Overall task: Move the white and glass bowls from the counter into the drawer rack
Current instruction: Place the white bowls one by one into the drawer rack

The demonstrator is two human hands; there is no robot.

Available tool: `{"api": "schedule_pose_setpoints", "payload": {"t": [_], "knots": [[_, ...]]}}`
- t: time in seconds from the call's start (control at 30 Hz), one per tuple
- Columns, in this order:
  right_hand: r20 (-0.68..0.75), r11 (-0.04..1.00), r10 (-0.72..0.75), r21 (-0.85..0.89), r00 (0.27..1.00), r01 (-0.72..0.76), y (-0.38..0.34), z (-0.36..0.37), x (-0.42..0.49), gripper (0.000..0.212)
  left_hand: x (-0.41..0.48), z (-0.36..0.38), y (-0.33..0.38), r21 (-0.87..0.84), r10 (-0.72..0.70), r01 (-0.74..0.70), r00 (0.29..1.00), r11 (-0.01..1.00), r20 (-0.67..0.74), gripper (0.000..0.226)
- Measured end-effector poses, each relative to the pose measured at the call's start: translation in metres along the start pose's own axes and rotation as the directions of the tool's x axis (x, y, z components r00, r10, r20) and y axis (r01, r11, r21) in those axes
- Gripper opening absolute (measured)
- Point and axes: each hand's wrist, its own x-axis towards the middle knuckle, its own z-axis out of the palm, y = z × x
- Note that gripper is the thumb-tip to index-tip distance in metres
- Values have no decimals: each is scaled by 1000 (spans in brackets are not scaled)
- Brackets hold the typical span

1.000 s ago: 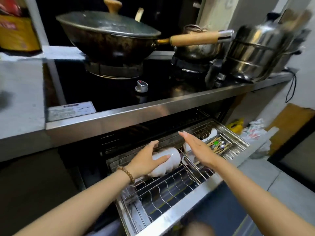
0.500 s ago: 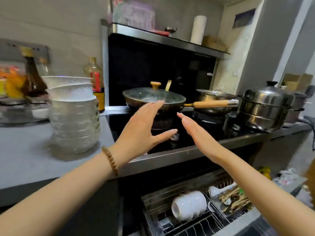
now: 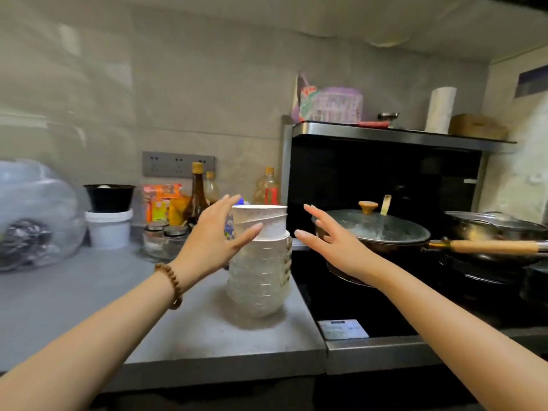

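White bowls are sitting nested on top of a stack of glass bowls, which is standing on the grey tabletop near its right edge, just beside the black stove. At the far left a clear plastic bag is lying on the tabletop. Next to it a black bowl is resting on a white bucket, with sauce bottles standing further along the wall. The left hand, wearing a bead bracelet, is hovering at the stack's left side. Its grip is spread wide, and the thumb is lying across the front of the white bowls; whether it is touching them cannot be told. The right hand is hovering just right of the stack, grip spread and apart from the bowls. A lidded wok is sitting on the stove.
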Motion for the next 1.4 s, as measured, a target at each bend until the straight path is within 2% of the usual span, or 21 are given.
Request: {"api": "schedule_pose_setpoints", "payload": {"t": [0.17,0.33,0.47,0.53,0.63,0.83,0.97,1.07,1.13,1.23,1.4], "knots": [[-12,998,15,62,1000,-14,-2,18,38,76,14,4,-20,-241,-177,192,981,951,80,76],[-25,992,36,121,999,-33,0,28,64,70,31,18,-25,-387,-176,211,977,898,122,54],[-23,990,35,135,999,-32,6,36,72,51,37,26,-23,-433,-204,244,969,868,136,42],[-32,988,27,152,999,-21,7,38,73,40,39,28,-23,-448,-202,227,974,865,104,37],[-43,984,5,180,999,3,6,38,72,27,38,30,-22,-500,-204,209,977,840,67,46],[-133,959,-120,241,984,150,-6,29,71,29,44,28,-9,-551,-146,100,988,829,-41,37],[-211,953,-217,167,953,254,-24,7,60,22,46,24,14,-569,-78,-16,987,822,-140,41],[-237,960,-251,65,938,274,-29,-19,42,22,42,28,44,-644,-37,-76,987,762,-159,40],[-234,975,-220,-22,947,221,-30,-39,23,25,37,37,65,-705,-21,-79,991,705,-132,42],[-210,981,-188,-92,959,172,-25,-68,-12,37,25,60,92,-781,0,-11,1000,625,-14,44],[-141,990,-141,3,980,143,5,-102,-80,23,3,121,123,-813,36,191,967,550,252,41]]}}
